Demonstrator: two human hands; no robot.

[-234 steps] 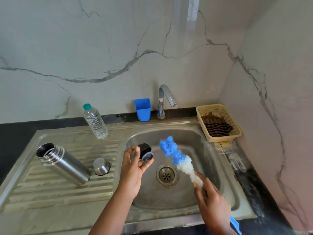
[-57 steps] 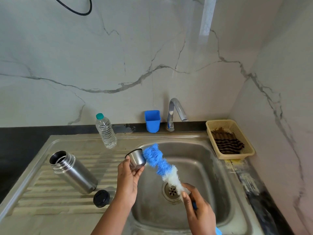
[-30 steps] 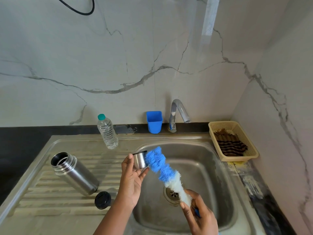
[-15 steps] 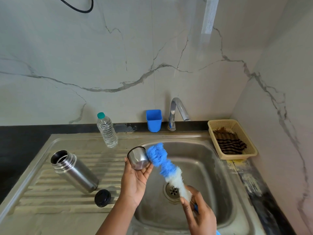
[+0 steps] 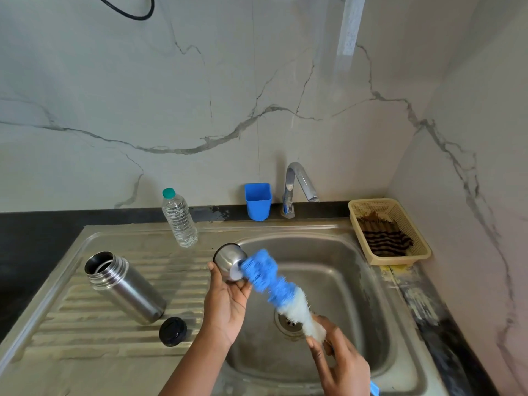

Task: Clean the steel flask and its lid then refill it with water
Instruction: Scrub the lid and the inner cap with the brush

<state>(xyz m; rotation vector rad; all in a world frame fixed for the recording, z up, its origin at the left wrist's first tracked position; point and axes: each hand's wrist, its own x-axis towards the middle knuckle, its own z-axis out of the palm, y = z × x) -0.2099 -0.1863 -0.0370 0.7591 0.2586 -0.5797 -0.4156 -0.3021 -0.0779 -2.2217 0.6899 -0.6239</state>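
Note:
My left hand (image 5: 228, 304) holds the small steel cup lid (image 5: 228, 260) over the left edge of the sink basin (image 5: 337, 281), pinched between fingers and thumb. My right hand (image 5: 340, 364) grips the handle of a blue and white bottle brush (image 5: 271, 281), whose blue head presses against the lid's outer side. The open steel flask (image 5: 123, 287) lies on its side on the drainboard (image 5: 71, 324), mouth toward the back left. A black inner cap (image 5: 173, 330) sits next to the flask's base.
A clear water bottle with a green cap (image 5: 178, 218) stands at the back of the drainboard. A blue cup (image 5: 258, 200) and the tap (image 5: 297, 187) stand behind the basin. A beige basket with a striped cloth (image 5: 385, 232) sits at the right. Marble walls close the back and right.
The steel lid has been turned in my left hand, so the brush head now rubs its outside instead of its open mouth. The flask and black cap have not moved.

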